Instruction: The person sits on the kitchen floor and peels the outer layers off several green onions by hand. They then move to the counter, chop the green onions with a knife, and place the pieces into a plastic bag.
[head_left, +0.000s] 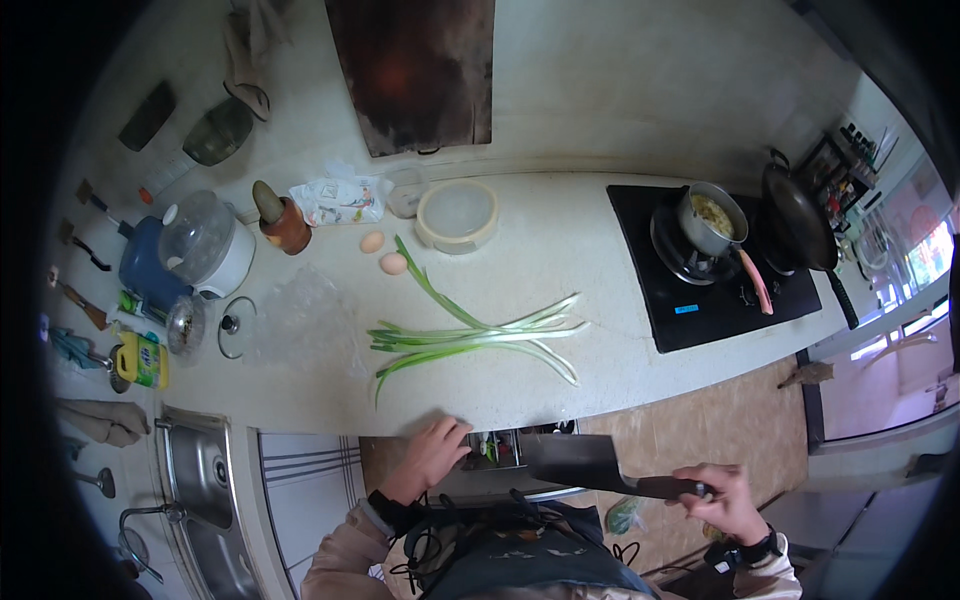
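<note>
My right hand (716, 499) grips the dark handle of a cleaver (577, 459), held flat in front of my body with its broad blade towards the left. Beneath the blade an open drawer (491, 450) shows several utensils, partly covered by the cleaver. My left hand (435, 454) is at the counter's front edge beside the drawer, loosely bent and holding nothing. On the white countertop (480, 409) beyond lie several scallions (480, 337), green ends to the left and pale ends to the right. Two brown eggs (393, 263) sit near one green tip.
At the right, an induction cooktop (675, 330) carries a saucepan (709, 221) with food and a wok (799, 217). A lidded round container (456, 214), a mortar (289, 229), a plastic bag (307, 322) and a glass lid (232, 326) stand or lie further left. A steel sink (199, 465) is at lower left.
</note>
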